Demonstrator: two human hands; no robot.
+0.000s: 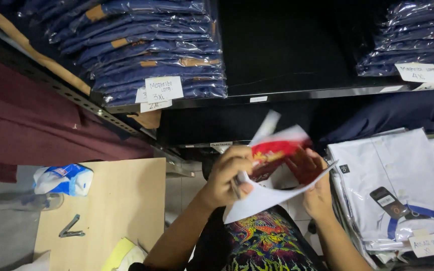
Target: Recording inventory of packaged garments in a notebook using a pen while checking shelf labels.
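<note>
Centre frame: left hand [229, 175] pinched the white sheet [264, 198] with a pen; right hand [315, 183] gripped its far edge. Sheet's long axis ran lower-left to upper-right between them, hands equally near.

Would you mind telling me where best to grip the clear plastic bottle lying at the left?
Probably around the middle of the plastic bottle, coming from above. It lies on its side, its round body exposed, with the blue-and-white packet crowding the right end, so the mid-body looks easiest to close a hand around.
</note>
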